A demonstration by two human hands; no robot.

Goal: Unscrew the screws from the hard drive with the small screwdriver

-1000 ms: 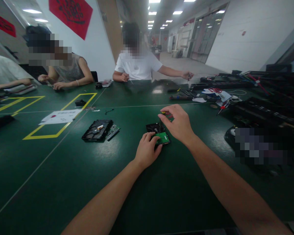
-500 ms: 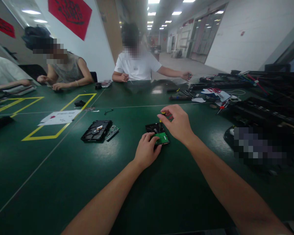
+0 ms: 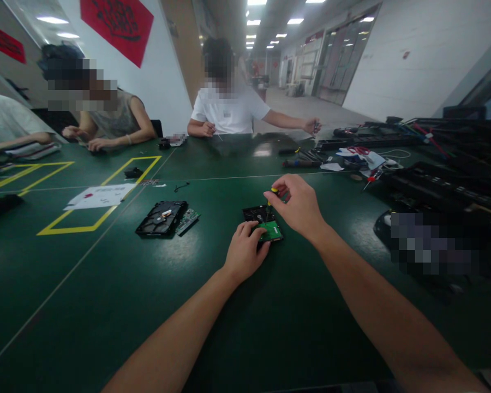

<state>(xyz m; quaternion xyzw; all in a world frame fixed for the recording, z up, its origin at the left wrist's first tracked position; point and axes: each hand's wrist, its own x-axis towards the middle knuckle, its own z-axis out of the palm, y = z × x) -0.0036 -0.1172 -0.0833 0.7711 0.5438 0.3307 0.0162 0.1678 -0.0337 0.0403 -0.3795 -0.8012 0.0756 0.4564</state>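
Note:
A black hard drive (image 3: 251,214) with a green circuit board (image 3: 273,231) on its near half lies on the green table (image 3: 213,305). My left hand (image 3: 246,248) is wrapped round the drive's near left side, its fingers resting on the board. Between the thumb and fingers of my right hand (image 3: 297,204) is a screwdriver (image 3: 274,191) with a yellow and black handle. It stands nearly upright, with its shaft pointing down at the drive; the exact contact of the tip is too small to see.
Left of my hands lie another opened hard drive (image 3: 162,219) and a loose circuit board (image 3: 187,221). A white paper (image 3: 100,196) with small bits rests farther left. Tools (image 3: 303,163), gloves (image 3: 362,157) and black equipment (image 3: 445,191) crowd the right. Co-workers sit across the table.
My right hand has shifted very slightly right, and the screwdriver's yellow top shows a little more. My left hand stays on the drive.

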